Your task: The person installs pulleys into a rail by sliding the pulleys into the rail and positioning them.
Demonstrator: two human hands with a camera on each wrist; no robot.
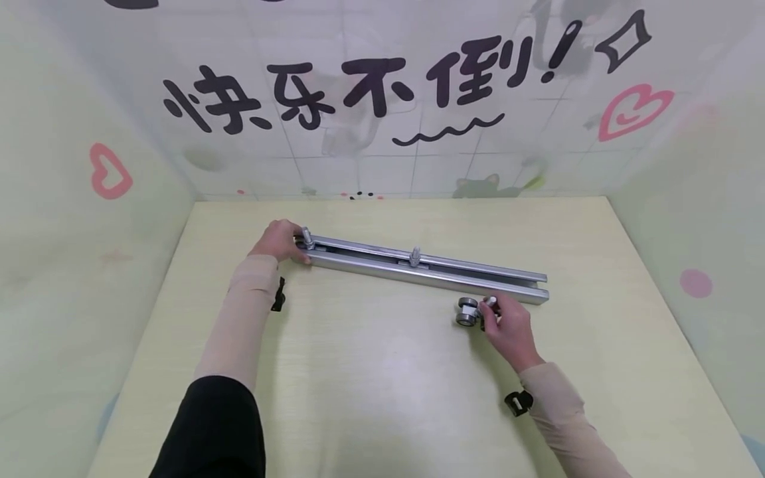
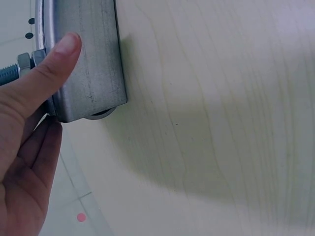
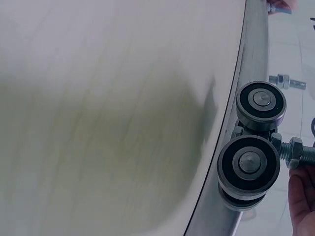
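Observation:
A grey metal channel rail [image 1: 370, 267] with a slot along its top lies on the table, slightly slanted. Two threaded bolts with nuts stand up from the slot, one bolt [image 1: 307, 238] at the left end and another bolt [image 1: 415, 256] near the middle. My left hand [image 1: 278, 240] grips the rail's left end, its thumb [image 2: 56, 59] on the near side wall. In front of the rail's right end, my right hand [image 1: 514, 330] pinches a roller trolley [image 3: 248, 162] by its threaded bolt. The trolley's several wheels point left, apart from the rail's open end.
The pale wooden table [image 1: 370, 372] stretches toward me in front of the rail. Behind it rises a whitish backdrop [image 1: 382, 166] with black lettering, and pale panels [image 1: 687, 219] flank both sides.

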